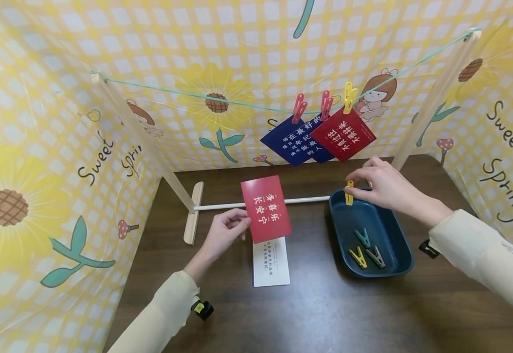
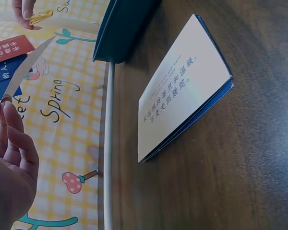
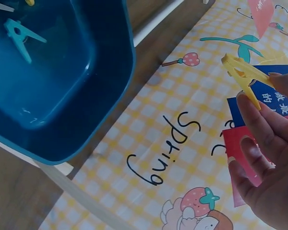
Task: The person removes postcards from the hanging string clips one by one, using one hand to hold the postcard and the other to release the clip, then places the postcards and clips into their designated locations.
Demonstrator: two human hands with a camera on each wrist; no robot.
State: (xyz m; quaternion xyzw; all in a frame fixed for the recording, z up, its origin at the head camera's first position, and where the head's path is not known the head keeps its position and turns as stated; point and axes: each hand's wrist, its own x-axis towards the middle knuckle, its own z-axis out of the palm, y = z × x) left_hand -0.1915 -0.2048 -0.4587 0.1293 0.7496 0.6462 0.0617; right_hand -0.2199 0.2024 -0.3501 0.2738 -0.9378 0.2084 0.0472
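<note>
In my left hand (image 1: 225,233) I pinch the left edge of a red card (image 1: 266,208) with white lettering, held above the table. Beneath it lies a small stack of cards (image 1: 271,267), the top one white with dark text, blue edges showing in the left wrist view. My right hand (image 1: 382,184) pinches a yellow clothespin (image 3: 242,74) between thumb and fingertips over the far rim of a dark blue basin (image 1: 408,245). Inside the basin lie a yellow clothespin (image 1: 358,257), a teal clothespin (image 1: 363,238) and a grey clothespin (image 1: 376,257).
A green string (image 1: 172,91) spans two wooden posts (image 1: 143,142). Two blue cards (image 1: 289,142) hang from pink clothespins (image 1: 299,108), and another red card (image 1: 344,135) from a yellow one. A white rod (image 1: 309,200) runs low between the posts; patterned cloth (image 1: 247,44) stands behind.
</note>
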